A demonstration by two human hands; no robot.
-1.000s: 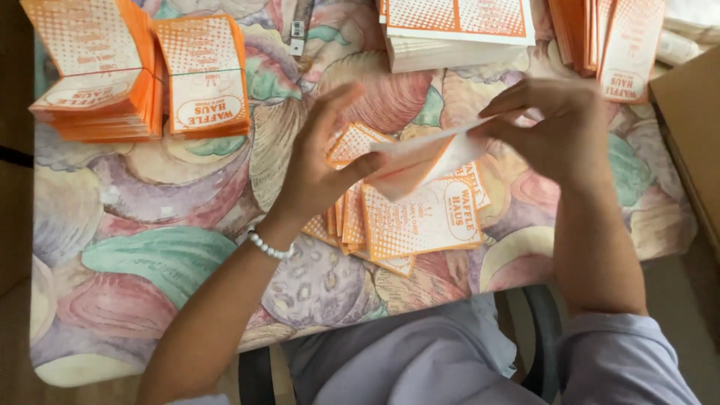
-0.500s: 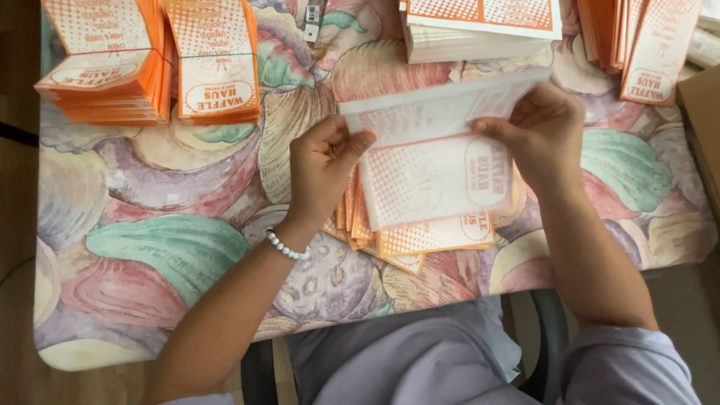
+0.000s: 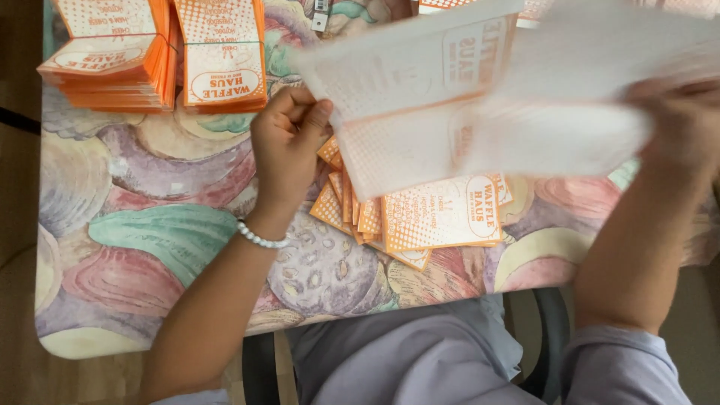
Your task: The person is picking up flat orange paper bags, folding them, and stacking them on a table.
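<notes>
Left hand [image 3: 289, 146], pearl-bead bracelet [image 3: 259, 238] at the wrist, pinches the left edge of a white-and-orange paper bag [image 3: 420, 97] between thumb and curled fingers. Right hand [image 3: 679, 124] grips the bag's far end, fingers closed on it, though motion blur smears that hand and exactly how it grips is hard to read.

Change: a second ago the bag was low over the loose pile, half a second ago lifted flat between both hands; now it is raised much closer to the camera, stretched wide and blurred. Judgement: one bag has been pulled off the pile and is mid-handling, probably being opened or folded; I cannot tell which.

Below the held bag sits the fanned pile of flat orange-printed paper bags [image 3: 420, 217] on the tabletop [image 3: 150, 225], which has a pastel shell-pattern cloth. Well apart, at the far left edge, two neat stacks of folded orange bags [image 3: 161, 56] stand side by side. Another stack at the top right is mostly covered by the held bag.

Hidden or cut off: right fingertips blurred; part of the loose pile is behind the bag; the far tabletop edge is out of frame. The person's grey lap [image 3: 420, 352] and dark chair [image 3: 551, 337] are only partly seen.
</notes>
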